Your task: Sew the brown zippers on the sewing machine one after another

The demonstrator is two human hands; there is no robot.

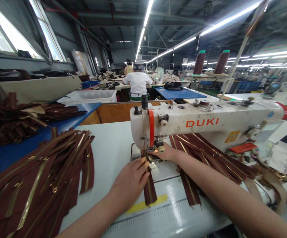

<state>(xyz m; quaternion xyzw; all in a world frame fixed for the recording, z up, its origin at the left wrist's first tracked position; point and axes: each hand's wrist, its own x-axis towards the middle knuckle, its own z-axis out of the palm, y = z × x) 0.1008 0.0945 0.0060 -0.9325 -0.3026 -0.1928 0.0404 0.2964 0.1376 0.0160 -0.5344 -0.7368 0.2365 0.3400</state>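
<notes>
A brown zipper [150,190] with a brass-coloured tooth line runs from under the needle of the white sewing machine [175,120] toward me. My left hand [131,177] is on this zipper just in front of the presser foot, its fingertips pinched down at the tape. Reaching behind the machine head is my right hand [166,152], close to the needle on the far side. The machine's knobs hide part of its fingers, which look drawn together. What they grip is hidden.
Brown zippers with gold sliders [39,178] spread over the table at left. Another zipper pile [207,158] lies under the machine arm. More brown strips [14,122] rest on a blue surface. Two thread cones [199,63] stand behind. A person in white [137,82] sits ahead.
</notes>
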